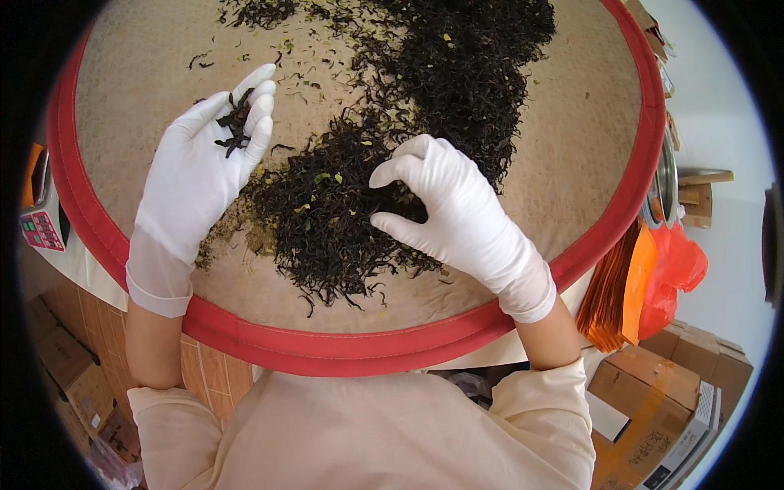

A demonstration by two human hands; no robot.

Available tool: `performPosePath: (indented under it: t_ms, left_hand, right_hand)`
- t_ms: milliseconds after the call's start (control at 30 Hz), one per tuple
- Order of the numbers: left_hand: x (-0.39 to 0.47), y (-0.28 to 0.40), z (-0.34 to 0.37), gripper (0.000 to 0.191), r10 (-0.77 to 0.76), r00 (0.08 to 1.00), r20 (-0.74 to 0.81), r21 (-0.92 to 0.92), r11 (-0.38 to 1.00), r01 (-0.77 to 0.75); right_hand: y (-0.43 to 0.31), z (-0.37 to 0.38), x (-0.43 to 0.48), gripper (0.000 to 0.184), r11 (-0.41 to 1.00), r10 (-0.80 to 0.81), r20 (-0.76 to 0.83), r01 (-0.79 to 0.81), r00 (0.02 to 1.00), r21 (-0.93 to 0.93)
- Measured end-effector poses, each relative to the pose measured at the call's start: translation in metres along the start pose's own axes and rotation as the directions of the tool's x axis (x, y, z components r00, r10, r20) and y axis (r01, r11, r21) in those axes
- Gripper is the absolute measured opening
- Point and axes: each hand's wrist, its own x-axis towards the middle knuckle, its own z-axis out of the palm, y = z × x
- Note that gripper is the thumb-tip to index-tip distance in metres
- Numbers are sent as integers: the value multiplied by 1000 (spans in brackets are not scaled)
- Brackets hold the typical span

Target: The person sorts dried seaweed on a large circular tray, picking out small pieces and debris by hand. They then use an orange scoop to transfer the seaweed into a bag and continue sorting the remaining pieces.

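My left hand (pixel 202 153), in a white glove, is turned palm up above the left side of a round woven tray (pixel 588 153). Several dark twisted tea leaves (pixel 234 125) lie cupped in its palm and fingers. My gloved right hand (pixel 447 202) hovers over the near end of a heap of dried tea leaves (pixel 343 214). Its thumb and fingers are curved and apart, and nothing shows between them. Yellow-green bits (pixel 321 177) are mixed through the dark heap, which stretches to the far right.
A red fabric rim (pixel 343 349) edges the tray. Right of it are orange paper bags (pixel 618 294), a red plastic bag (pixel 680 263) and cardboard boxes (pixel 649 386). A device with a keypad (pixel 43 229) stands at the left. Loose leaf bits (pixel 306 79) lie scattered across the tray's far part.
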Motion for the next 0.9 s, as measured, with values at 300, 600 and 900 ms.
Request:
performPosePath:
  t_ms: [300,600,900]
  left_hand:
    - [0,-2,1,45,16,1000,-12,34,999,-15]
    - [0,-3,4,44,35,997,-66,72,997,-30]
    - [1,-4,2,43,58,997,-58,126,991,-50]
  right_hand:
    - [-3,21,3,15,958,100,-138,-58,985,281]
    - [-4,-14,1,21,-20,284,517,-534,808,845]
    - [3,-16,2,41,-341,138,575,-507,806,792]
